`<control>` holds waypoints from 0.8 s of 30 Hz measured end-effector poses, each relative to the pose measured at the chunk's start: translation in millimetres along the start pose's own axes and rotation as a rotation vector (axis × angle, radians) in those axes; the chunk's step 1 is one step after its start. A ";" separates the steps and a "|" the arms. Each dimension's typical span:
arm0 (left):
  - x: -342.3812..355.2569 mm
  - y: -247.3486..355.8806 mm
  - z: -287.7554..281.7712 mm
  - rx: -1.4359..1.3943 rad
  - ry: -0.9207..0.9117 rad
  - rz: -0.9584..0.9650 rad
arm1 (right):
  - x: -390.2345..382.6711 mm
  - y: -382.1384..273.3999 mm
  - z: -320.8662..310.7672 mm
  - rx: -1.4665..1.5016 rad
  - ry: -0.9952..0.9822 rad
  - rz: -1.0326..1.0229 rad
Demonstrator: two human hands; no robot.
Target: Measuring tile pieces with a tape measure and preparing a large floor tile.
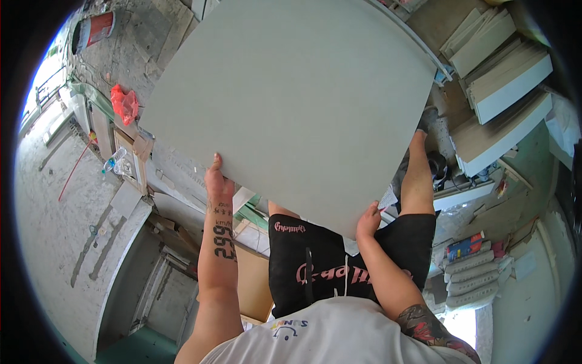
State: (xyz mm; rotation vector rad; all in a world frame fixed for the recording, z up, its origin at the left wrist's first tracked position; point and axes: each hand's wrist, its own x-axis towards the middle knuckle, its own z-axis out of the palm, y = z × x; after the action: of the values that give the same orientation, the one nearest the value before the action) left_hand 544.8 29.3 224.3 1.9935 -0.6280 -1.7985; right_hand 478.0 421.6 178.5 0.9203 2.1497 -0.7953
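A large flat pale grey board (285, 103) fills the upper middle of the view, held out above my legs. My left hand (219, 179) grips its lower left edge, thumb over the top face and the other fingers hidden underneath. My right hand (370, 219) is closed on the edge near the bottom corner, closer to my body. Below the board are my black shorts (321, 249). My right leg shows beside the board, its foot partly covered by it.
Stacked board offcuts (503, 79) lie at upper right, bags (473, 273) at lower right. At upper left are a red bucket (97, 27) and red plastic bag (124, 103). A plastic bottle (112, 161) and scraps lie left, beside a pale wall (73, 224).
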 end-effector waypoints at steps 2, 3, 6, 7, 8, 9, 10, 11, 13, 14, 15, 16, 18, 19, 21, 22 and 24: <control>6.5 -0.4 -5.6 -0.004 0.027 0.004 | 3.6 4.9 3.7 0.085 0.017 -0.003; 8.6 0.4 -10.9 -0.024 -0.041 0.002 | 3.6 9.4 3.9 0.058 0.007 -0.015; 8.4 -1.6 -12.7 -0.035 -0.093 -0.004 | 6.0 16.1 2.7 0.026 0.010 -0.035; 8.6 -1.1 -10.1 -0.023 -0.074 -0.003 | 7.3 16.9 2.8 0.024 0.017 -0.040; 8.3 0.5 -9.9 -0.025 -0.072 -0.006 | 5.6 13.8 2.6 0.020 0.018 -0.040; 8.8 2.8 -10.1 -0.012 -0.085 -0.007 | 3.6 10.7 3.0 0.023 0.025 -0.045; 9.9 4.8 -10.4 0.001 -0.099 -0.008 | 1.9 7.2 3.7 0.026 0.033 -0.050; 11.2 6.7 -10.3 0.001 -0.099 -0.011 | 1.1 5.7 4.1 0.024 0.036 -0.049; 14.1 11.4 -9.6 0.003 -0.070 0.014 | -0.7 2.1 5.4 -0.021 -0.034 -0.004; 15.1 14.5 -8.3 0.005 -0.073 0.011 | -1.5 1.5 6.7 -0.020 -0.030 -0.002; 15.3 18.2 -7.4 0.004 -0.074 0.001 | -2.6 0.8 8.6 -0.038 -0.038 0.004; 14.6 21.8 -6.7 0.003 -0.075 -0.009 | -4.1 -0.1 11.0 -0.057 -0.048 0.010; 12.8 23.6 5.8 0.002 -0.082 -0.018 | -1.6 4.7 15.6 -0.034 0.004 -0.008; 13.4 23.7 10.4 0.001 -0.076 -0.023 | -1.1 7.0 18.2 -0.016 0.043 -0.023; 19.8 27.1 4.0 -0.017 -0.076 -0.012 | -4.0 10.3 26.2 0.004 0.038 -0.031; 24.2 29.5 1.1 -0.035 -0.075 -0.004 | -4.4 11.7 30.2 0.020 0.032 -0.037; 31.5 32.9 -0.7 -0.016 -0.080 -0.007 | -8.1 11.3 36.6 0.029 0.039 -0.043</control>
State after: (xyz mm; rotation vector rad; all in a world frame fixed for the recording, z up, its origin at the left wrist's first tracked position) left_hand 545.6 -15.7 216.8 1.9242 -0.6297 -1.8891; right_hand 503.2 398.1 159.7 0.9142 2.2037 -0.8383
